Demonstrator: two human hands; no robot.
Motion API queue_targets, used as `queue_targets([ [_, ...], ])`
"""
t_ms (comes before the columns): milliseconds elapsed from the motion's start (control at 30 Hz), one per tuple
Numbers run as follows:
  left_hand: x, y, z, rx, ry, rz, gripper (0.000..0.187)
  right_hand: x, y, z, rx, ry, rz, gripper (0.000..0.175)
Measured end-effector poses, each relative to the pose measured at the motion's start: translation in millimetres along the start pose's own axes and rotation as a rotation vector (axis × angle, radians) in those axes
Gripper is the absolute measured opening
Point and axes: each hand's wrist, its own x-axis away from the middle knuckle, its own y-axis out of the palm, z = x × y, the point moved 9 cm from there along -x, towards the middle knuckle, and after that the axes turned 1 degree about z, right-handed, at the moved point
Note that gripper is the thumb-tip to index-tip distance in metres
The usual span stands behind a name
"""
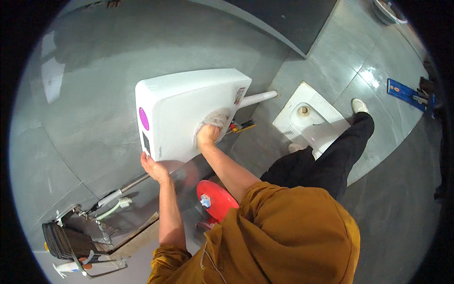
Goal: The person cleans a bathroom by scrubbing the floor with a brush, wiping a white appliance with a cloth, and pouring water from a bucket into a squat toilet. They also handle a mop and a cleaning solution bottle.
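Observation:
A white wall-mounted flush cistern (188,117) fills the middle of the view, with a round purple sticker (144,119) on its narrow side. My right hand (208,135) presses a bunched grey-white cloth (217,119) against the cistern's broad front. The fingers of my left hand (155,169) touch the cistern's lower corner, beside a dark label. From the cistern's other end a white pipe (259,98) runs down towards the white ceramic squat toilet (306,112). My feet stand on either side of that toilet.
Below my arms is a round red lid (220,198) bearing a small blue-and-white packet. A metal rail (134,183), a pale-green brush (122,204) and a wire rack (92,275) with a white spray bottle (69,267) are at lower left. A blue object (404,93) lies at right; a basin (388,12) stands beyond.

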Motion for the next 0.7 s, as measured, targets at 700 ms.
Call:
queue_targets([
  [700, -0.6, 2.2, -10.2, 0.083, -0.037, 0.0, 0.047, -125.5, -70.9, 13.4, -0.389, 0.439, 0.044, 0.047],
])
